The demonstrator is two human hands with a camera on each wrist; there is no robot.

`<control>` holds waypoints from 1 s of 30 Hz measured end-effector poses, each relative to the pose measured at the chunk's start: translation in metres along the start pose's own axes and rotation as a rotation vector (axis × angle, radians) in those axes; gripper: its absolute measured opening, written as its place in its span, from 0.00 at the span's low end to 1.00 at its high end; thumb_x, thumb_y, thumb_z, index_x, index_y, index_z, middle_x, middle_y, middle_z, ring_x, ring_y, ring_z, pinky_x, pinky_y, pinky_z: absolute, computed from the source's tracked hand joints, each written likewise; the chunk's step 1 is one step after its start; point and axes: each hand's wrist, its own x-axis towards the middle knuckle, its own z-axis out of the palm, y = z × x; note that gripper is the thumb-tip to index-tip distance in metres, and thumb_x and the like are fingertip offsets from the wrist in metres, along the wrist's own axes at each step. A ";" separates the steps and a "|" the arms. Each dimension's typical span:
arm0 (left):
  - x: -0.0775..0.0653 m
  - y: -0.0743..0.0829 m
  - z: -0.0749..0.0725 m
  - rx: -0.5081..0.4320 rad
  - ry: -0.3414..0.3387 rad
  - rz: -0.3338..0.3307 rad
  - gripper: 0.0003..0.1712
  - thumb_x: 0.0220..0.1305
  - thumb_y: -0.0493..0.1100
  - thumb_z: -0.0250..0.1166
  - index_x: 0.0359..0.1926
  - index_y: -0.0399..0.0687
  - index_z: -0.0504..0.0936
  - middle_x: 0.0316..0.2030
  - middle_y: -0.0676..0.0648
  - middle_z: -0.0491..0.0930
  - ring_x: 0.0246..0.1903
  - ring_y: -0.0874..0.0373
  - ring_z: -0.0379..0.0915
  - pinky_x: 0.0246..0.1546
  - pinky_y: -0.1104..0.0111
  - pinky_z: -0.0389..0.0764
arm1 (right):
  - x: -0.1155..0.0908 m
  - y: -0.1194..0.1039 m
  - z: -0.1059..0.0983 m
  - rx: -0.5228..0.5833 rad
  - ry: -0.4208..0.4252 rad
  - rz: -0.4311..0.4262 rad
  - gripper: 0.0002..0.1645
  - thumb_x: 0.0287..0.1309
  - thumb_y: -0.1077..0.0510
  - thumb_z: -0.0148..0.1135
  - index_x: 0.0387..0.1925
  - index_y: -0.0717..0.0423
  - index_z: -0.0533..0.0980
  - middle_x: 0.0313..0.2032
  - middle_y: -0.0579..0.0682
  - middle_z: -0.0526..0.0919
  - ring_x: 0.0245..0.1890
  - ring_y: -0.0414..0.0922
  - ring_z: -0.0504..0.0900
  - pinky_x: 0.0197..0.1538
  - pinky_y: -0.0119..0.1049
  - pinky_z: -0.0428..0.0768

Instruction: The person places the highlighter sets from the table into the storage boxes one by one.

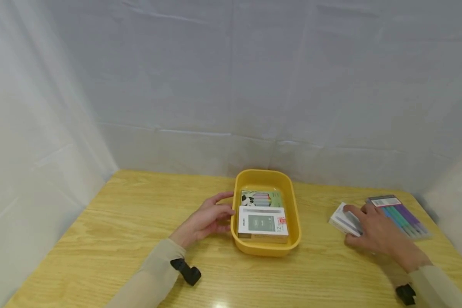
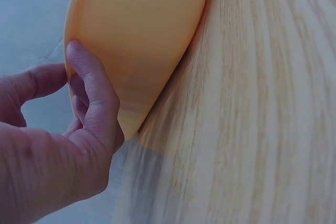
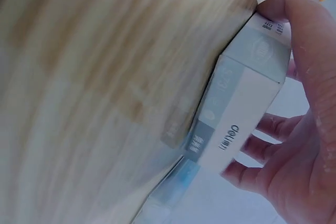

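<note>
On the table stands a yellow plastic basket (image 1: 267, 250), with my left hand (image 1: 205, 218) at its left rim. In the left wrist view, that hand's thumb and bent fingers pinch the basket wall (image 2: 136, 19). Inside the basket, a white box with a grey-green panel (image 1: 262, 222) lies in front of a green pack with a panda picture (image 1: 262, 198). Off to the right, my right hand (image 1: 379, 231) holds a small white-and-grey deli box (image 3: 231, 114) between thumb and fingers, low over the tabletop. I cannot tell whether the box touches the table.
Just beyond the right hand, a clear pack of purple, green and blue pens (image 1: 402, 216) lies on the wooden table (image 1: 111, 239), partly covered by the hand. A pale sheet (image 1: 231, 77) hangs along the table's back edge and both sides.
</note>
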 end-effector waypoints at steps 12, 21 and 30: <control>0.001 0.000 -0.001 -0.012 -0.007 0.001 0.37 0.67 0.35 0.60 0.75 0.52 0.63 0.63 0.37 0.79 0.46 0.54 0.80 0.36 0.64 0.84 | 0.000 -0.012 -0.009 -0.102 0.014 0.003 0.41 0.48 0.42 0.72 0.64 0.45 0.70 0.58 0.62 0.77 0.50 0.67 0.75 0.36 0.62 0.75; 0.002 -0.001 -0.001 -0.019 -0.003 -0.002 0.37 0.67 0.34 0.60 0.75 0.52 0.63 0.62 0.38 0.79 0.46 0.55 0.80 0.36 0.64 0.84 | -0.001 -0.019 -0.012 -0.139 0.049 -0.008 0.42 0.47 0.42 0.73 0.65 0.43 0.71 0.60 0.63 0.75 0.51 0.70 0.72 0.37 0.62 0.71; 0.002 -0.001 -0.001 -0.016 0.002 -0.001 0.36 0.67 0.34 0.60 0.75 0.52 0.64 0.63 0.37 0.78 0.47 0.53 0.80 0.37 0.63 0.84 | -0.001 -0.022 -0.011 -0.155 0.081 -0.018 0.40 0.48 0.44 0.72 0.64 0.43 0.72 0.60 0.63 0.75 0.49 0.70 0.73 0.37 0.62 0.72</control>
